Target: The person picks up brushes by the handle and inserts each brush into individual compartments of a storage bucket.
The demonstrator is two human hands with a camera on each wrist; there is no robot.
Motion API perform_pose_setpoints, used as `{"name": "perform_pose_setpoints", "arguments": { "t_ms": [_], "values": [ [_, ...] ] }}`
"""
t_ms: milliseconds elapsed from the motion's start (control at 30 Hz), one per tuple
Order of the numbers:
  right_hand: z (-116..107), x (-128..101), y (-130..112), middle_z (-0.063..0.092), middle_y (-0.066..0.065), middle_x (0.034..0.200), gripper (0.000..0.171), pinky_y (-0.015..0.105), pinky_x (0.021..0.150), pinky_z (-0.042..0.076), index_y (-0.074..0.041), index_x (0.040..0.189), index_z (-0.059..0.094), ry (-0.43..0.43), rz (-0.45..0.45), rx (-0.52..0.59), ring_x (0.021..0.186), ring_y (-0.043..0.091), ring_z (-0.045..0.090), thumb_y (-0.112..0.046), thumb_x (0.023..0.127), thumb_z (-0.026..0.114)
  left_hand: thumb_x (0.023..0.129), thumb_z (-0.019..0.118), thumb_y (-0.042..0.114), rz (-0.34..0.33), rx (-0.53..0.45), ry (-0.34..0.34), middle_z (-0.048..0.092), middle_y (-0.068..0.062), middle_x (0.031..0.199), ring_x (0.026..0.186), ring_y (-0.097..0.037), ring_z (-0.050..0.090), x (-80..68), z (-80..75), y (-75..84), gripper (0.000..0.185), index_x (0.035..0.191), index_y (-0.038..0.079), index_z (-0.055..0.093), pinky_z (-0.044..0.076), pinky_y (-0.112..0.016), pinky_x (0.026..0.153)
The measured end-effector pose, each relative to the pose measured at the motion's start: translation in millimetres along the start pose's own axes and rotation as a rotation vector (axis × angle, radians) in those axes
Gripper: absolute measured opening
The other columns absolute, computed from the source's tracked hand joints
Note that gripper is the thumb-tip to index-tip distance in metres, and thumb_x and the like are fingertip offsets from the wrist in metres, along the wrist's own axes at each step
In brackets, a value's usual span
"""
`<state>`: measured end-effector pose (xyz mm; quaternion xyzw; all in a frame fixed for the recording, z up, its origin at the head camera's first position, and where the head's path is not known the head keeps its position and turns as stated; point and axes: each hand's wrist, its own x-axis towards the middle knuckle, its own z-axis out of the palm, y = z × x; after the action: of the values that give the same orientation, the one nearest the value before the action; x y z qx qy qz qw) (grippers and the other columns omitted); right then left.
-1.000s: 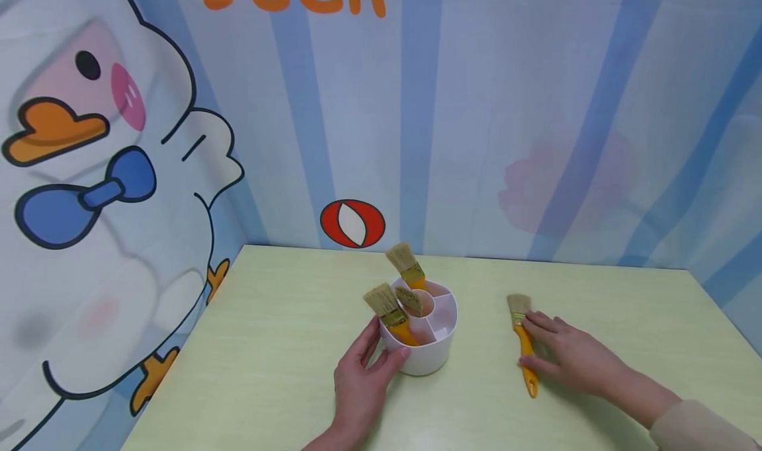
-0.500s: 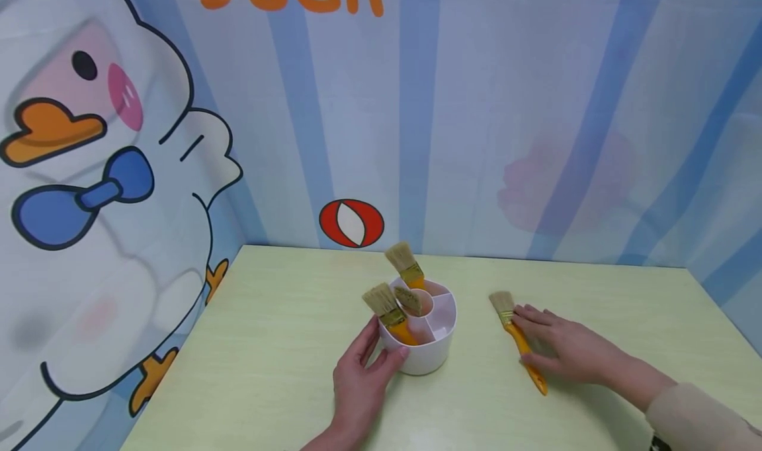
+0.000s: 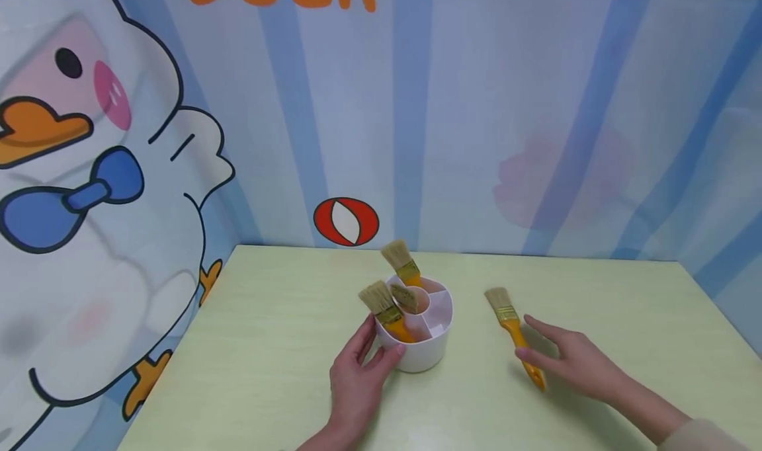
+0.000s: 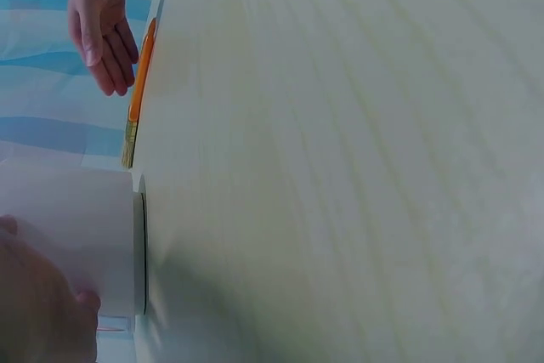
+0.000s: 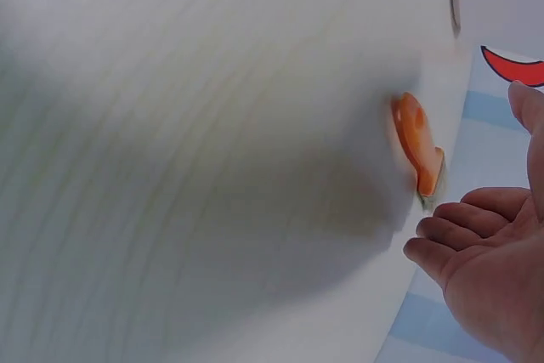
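My left hand holds the side of a white, round divided organizer, thumb at the front rim and fingers at the left. Several paintbrushes stand in it bristles up, among them a wide one leaning left and another at the back. A loose paintbrush with an orange handle lies on the table, bristles pointing away and to the left. My right hand is just right of it, thumb overlapping the handle in the head view. In the right wrist view that hand has nothing between its extended fingers and thumb.
The pale yellow-green table ends at the back against a blue striped cloth. A cartoon duck is printed on the cloth at the left.
The loose paintbrush has turned, its bristle end swinging left. My right hand has risen from it, thumb and fingers spreading apart. My left hand keeps its hold on the organizer.
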<state>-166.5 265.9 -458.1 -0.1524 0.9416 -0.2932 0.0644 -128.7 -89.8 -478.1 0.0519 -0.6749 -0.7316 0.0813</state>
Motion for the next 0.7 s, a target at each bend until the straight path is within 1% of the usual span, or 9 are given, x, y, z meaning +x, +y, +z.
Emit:
{"name": "perform_pose_setpoints", "arguments": {
  "t_ms": [133, 200, 333, 467, 567, 700],
  "values": [
    [5.6, 3.6, -2.5, 0.050, 0.032, 0.156, 0.079, 0.068, 0.111, 0.048, 0.006, 0.156, 0.048, 0.014, -0.015, -0.022, 0.143, 0.054, 0.048, -0.048, 0.103, 0.071, 0.090, 0.088, 0.013, -0.007, -0.004, -0.006, 0.052, -0.017, 0.160, 0.147, -0.033, 0.052, -1.0, -1.2, 0.8, 0.074, 0.155, 0.001, 0.054, 0.057, -0.034, 0.105],
    [8.5, 5.5, -4.5, 0.047, 0.034, 0.158, 0.081, 0.070, 0.112, 0.046, 0.007, 0.156, 0.047, 0.020, -0.039, -0.046, 0.143, 0.056, 0.046, -0.047, 0.102, 0.072, 0.091, 0.088, 0.013, -0.008, -0.009, -0.008, 0.051, -0.017, 0.161, 0.147, -0.034, 0.051, -1.4, -1.6, 1.0, 0.074, 0.155, 0.001, 0.054, 0.057, -0.034, 0.105],
    [17.2, 9.1, -7.3, 0.045, 0.032, 0.160, 0.084, 0.070, 0.115, 0.043, 0.006, 0.156, 0.049, 0.038, -0.087, -0.113, 0.144, 0.057, 0.044, -0.049, 0.099, 0.075, 0.091, 0.088, 0.012, 0.002, -0.007, -0.004, 0.051, -0.019, 0.160, 0.146, -0.035, 0.052, -2.3, -1.6, 0.5, 0.074, 0.155, 0.000, 0.053, 0.057, -0.036, 0.105],
    [25.1, 11.6, -7.2, 0.046, 0.027, 0.162, 0.083, 0.070, 0.114, 0.044, 0.003, 0.154, 0.053, 0.051, -0.110, -0.203, 0.144, 0.057, 0.045, -0.054, 0.097, 0.075, 0.090, 0.088, 0.012, -0.003, -0.010, -0.002, 0.051, -0.019, 0.161, 0.147, -0.035, 0.052, -2.1, -1.5, 0.0, 0.074, 0.155, 0.000, 0.053, 0.057, -0.035, 0.105],
    [26.7, 11.7, -5.0, 0.047, 0.023, 0.163, 0.081, 0.069, 0.113, 0.046, -0.001, 0.154, 0.055, 0.052, -0.128, -0.262, 0.144, 0.057, 0.046, -0.057, 0.098, 0.073, 0.090, 0.088, 0.012, -0.010, -0.014, -0.005, 0.051, -0.018, 0.161, 0.147, -0.035, 0.052, -1.1, -1.2, -0.9, 0.074, 0.155, 0.001, 0.053, 0.057, -0.034, 0.105],
    [22.6, 12.7, 0.4, 0.049, 0.020, 0.162, 0.075, 0.068, 0.111, 0.048, -0.005, 0.155, 0.056, 0.053, -0.208, -0.317, 0.141, 0.056, 0.050, -0.053, 0.100, 0.072, 0.090, 0.088, 0.013, -0.004, -0.013, -0.006, 0.051, -0.018, 0.161, 0.147, -0.035, 0.051, -0.5, -1.4, -1.5, 0.075, 0.155, 0.001, 0.054, 0.056, -0.034, 0.105]
  ]
}}
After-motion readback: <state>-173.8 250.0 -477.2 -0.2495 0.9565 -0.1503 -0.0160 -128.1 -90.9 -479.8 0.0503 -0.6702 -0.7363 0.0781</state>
